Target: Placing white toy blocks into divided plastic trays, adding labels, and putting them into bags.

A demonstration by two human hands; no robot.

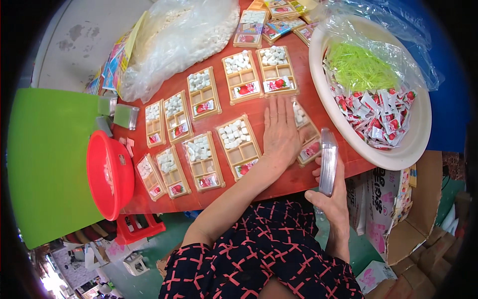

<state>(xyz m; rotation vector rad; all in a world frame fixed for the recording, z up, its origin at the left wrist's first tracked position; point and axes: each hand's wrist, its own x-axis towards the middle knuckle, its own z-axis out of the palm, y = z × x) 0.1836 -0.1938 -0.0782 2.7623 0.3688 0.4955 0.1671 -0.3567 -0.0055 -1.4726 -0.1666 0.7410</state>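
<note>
My left hand (281,130) lies flat, fingers stretched out together. It is beside a tan compartment tray (309,130) that appears to have a clear cover over it, and partly overlaps its left edge. In my right hand (334,194) is a stack of clear plastic lids (328,162), held on edge just in front of that tray. Left of my left hand sits another tray (244,149) of white marshmallow-like pieces, with a strawberry-printed sachet (244,169). Beyond my fingertips stands a similar tray (276,71).
More filled trays (201,159) stand in two rows across the red tabletop (214,127). A cream basin (318,65) of sachets and thin green sticks is at right. A large bag of white pieces (174,50) lies far left, a red bowl (129,174) at the left edge.
</note>
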